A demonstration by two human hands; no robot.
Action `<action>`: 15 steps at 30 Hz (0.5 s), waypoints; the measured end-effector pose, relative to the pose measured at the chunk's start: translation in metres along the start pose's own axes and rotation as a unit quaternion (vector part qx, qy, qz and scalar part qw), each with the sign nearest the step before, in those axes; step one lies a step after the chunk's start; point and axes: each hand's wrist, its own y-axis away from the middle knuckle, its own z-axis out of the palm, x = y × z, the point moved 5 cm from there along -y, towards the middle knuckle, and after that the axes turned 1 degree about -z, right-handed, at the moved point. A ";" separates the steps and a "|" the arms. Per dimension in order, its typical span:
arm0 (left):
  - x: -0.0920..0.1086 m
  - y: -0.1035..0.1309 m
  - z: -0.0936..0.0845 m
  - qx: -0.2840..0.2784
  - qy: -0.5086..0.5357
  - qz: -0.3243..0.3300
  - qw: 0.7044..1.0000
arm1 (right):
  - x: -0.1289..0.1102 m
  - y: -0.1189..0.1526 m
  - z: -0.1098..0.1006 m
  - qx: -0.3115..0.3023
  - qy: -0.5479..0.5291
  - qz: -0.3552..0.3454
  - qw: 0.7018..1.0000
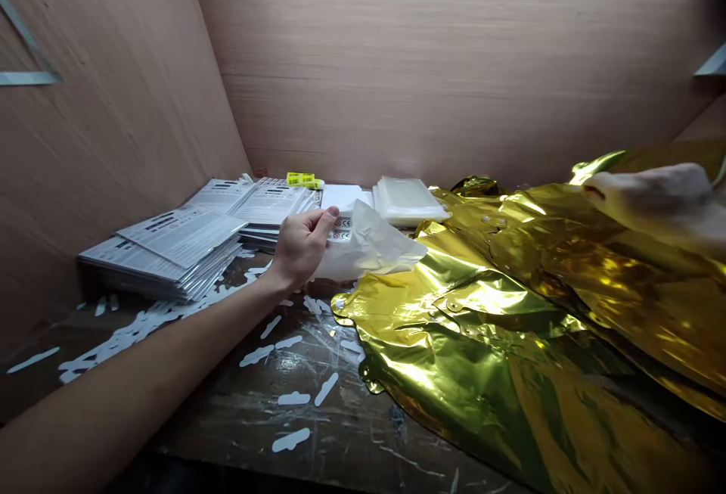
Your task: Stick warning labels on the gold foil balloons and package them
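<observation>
Left of the left-hand fingers, flat silvery-white printed packets (175,252) lie in stacks. Small white lobed strips (293,399) are scattered below those fingers. The left hand (303,244) pinches a thin translucent plastic bag (383,240) between thumb and fingers, black CE print showing beside the thumb. Right of these fingers spread crumpled shiny gold foil sheets (442,327); the right hand (658,203) is above them, its fingers too blurred to tell.

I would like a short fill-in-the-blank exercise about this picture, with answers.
1. The person's bare ____ hand grips a thin translucent white film.
2. Shiny crumpled gold foil lies on the picture's ____ side.
3. Small black-printed rectangular labels beyond that hand are bright ____.
Missing words: left; right; yellow.
</observation>
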 end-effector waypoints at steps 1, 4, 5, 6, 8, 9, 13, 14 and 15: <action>0.000 0.000 0.000 0.001 -0.002 0.001 1.000 | -0.001 0.005 0.015 -0.026 0.021 -0.011 0.999; 0.000 0.000 0.000 -0.002 -0.010 0.001 1.000 | -0.017 0.025 0.055 -0.076 0.089 -0.068 0.991; 0.000 0.000 0.000 -0.003 -0.012 0.001 1.000 | -0.024 0.032 0.066 -0.078 0.097 -0.087 0.988; 0.000 0.001 0.001 -0.005 -0.015 0.001 1.000 | -0.031 0.039 0.074 -0.078 0.098 -0.096 0.988; 0.000 0.001 0.001 -0.006 -0.017 0.002 1.000 | -0.044 0.048 0.085 -0.080 0.091 -0.104 0.987; 0.000 0.002 0.001 -0.006 -0.018 0.003 1.000 | -0.049 0.049 0.087 -0.079 0.088 -0.107 0.987; 0.004 0.003 0.002 -0.012 -0.018 0.004 1.000 | -0.054 0.024 0.078 -0.061 0.079 -0.102 0.990; 0.005 0.004 0.002 -0.015 -0.019 0.004 1.000 | -0.051 0.012 0.072 -0.054 0.080 -0.093 0.991; 0.006 0.004 0.002 -0.016 -0.020 0.006 1.000 | -0.047 0.000 0.065 -0.047 0.081 -0.083 0.992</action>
